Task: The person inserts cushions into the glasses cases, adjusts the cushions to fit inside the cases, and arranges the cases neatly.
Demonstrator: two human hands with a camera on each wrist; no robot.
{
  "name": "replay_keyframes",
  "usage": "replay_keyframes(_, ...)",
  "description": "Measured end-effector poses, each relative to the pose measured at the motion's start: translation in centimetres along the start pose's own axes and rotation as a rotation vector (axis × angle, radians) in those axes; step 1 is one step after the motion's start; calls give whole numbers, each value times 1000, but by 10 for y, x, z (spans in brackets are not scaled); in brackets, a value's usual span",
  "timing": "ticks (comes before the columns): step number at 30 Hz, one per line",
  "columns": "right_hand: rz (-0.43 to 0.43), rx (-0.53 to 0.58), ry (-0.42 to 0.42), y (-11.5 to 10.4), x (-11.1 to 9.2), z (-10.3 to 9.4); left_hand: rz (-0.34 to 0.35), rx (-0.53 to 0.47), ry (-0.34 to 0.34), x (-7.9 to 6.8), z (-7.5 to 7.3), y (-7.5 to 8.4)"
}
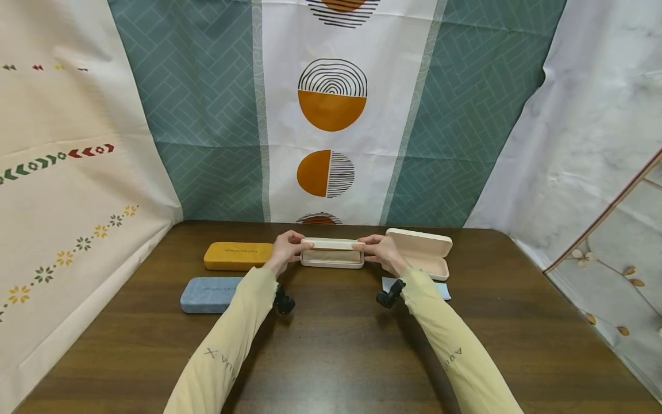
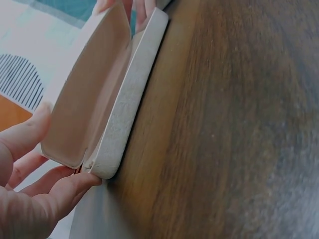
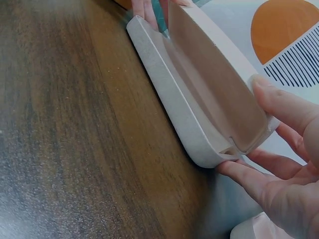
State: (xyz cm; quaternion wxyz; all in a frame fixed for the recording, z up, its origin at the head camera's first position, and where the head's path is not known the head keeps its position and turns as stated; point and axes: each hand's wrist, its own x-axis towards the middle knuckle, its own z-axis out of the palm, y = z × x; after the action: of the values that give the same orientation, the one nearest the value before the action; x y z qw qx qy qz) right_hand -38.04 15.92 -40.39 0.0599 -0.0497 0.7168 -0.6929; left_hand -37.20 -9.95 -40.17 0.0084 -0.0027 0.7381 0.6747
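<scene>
A white glasses case stands on the table with its lid raised partway. Its pinkish lining shows in both wrist views, with nothing visible inside. At the left end, my left hand has its thumb on the lid's edge and its fingers around the end and hinge side. My right hand grips the right end likewise, thumb on the lid and a finger against the base.
To the left lie a yellow case and a blue case, both closed. On the right an open cream case stands close behind my right hand, with a light blue cloth in front. A patterned curtain hangs behind the table.
</scene>
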Motion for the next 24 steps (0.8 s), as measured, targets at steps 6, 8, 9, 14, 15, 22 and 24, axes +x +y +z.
replay_keyframes(6,7,-5,-7,1,-1,0,1,-5,9,-2,0,0)
replay_keyframes(8,5,-15,-8,1,-1,0,9,-1,9,-2,0,-1)
replay_keyframes(9,5,-23,-7,1,-1,0,13,-1,9,-2,0,-1)
replay_keyframes(14,6,-31,-1,3,-1,-1,11,-13,19,-4,2,-2)
replay_keyframes(15,7,-28,-1,2,-2,-1,9,-15,25,-5,2,-2)
replay_keyframes(22,-2,-45,10,2,-4,0,15,-23,48,-4,5,-3)
replay_keyframes(24,-5,-51,12,2,-4,0,18,-18,55,-4,6,-4)
